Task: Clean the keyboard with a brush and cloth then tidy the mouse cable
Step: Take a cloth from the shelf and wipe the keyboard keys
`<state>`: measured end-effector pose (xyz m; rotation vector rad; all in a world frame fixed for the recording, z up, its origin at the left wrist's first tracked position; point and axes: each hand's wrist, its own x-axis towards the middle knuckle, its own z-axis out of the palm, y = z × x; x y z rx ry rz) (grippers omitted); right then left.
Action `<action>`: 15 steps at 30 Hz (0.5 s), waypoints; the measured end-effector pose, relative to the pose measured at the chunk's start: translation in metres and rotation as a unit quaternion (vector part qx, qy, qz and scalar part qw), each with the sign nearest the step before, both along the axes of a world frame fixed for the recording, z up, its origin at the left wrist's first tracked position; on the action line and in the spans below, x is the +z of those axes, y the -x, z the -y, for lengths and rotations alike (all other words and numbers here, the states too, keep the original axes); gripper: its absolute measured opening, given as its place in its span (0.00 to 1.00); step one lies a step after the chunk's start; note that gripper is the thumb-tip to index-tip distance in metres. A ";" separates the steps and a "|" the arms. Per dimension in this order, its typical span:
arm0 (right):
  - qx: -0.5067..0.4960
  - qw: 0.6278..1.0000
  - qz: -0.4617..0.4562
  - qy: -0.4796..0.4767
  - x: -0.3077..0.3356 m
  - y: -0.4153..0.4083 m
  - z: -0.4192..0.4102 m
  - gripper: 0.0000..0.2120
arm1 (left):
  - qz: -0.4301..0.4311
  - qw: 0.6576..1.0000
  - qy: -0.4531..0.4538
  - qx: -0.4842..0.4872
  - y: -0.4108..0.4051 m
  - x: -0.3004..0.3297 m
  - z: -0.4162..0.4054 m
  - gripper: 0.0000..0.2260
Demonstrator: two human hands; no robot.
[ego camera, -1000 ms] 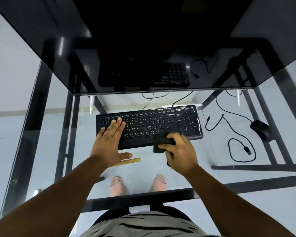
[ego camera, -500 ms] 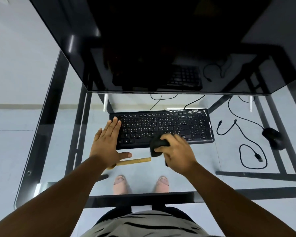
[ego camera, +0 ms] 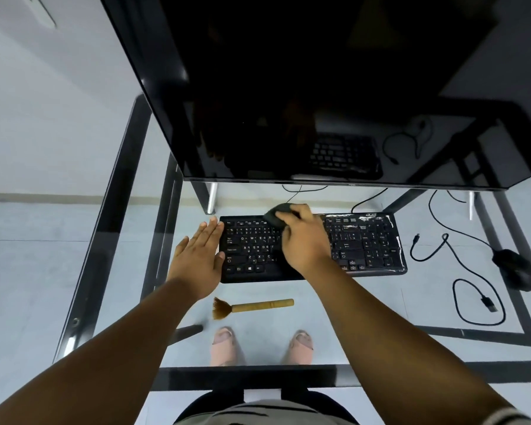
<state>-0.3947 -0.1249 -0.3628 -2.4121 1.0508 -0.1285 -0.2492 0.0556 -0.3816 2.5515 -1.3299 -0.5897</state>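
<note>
- 1 keyboard [ego camera: 365, 243]: black, glossy trim, centre of glass desk [ego camera: 350, 308], below monitor [ego camera: 319, 87]
- 1 brush [ego camera: 252, 306] just in front of it, untouched
- 1 mouse [ego camera: 514, 266], cable [ego camera: 460, 271] loose, far right
- right hand [ego camera: 304, 240] fingers clamped on dark cloth [ego camera: 276, 216] at top key row
- left hand [ego camera: 198, 259] flat, fingers together, at the keyboard's left edge

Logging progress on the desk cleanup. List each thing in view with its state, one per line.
Keyboard: flat on glass desk.
Cloth: gripped, pressed on keyboard's top edge.
Right hand: closed on cloth.
Left hand: open, flat against keyboard's left end.
Brush: lying unused.
Mouse: idle.
Mouse cable: loose, untidied.
</note>
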 end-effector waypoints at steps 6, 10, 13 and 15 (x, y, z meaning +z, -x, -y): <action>0.070 0.997 -0.033 0.021 -0.001 -0.003 -0.009 0.20 | 0.011 0.999 -0.015 -0.030 -0.009 -0.001 -0.004 0.27; -0.045 0.997 -0.051 0.021 -0.002 0.004 0.001 0.19 | 0.005 0.999 -0.020 -0.048 -0.014 -0.004 -0.006 0.28; -0.055 0.995 -0.078 0.007 0.000 -0.021 -0.002 0.19 | -0.004 0.999 -0.020 -0.051 -0.016 -0.004 -0.006 0.28; -0.008 0.997 -0.072 -0.001 0.001 -0.037 -0.008 0.19 | -0.001 0.998 -0.024 -0.052 -0.015 -0.003 -0.006 0.28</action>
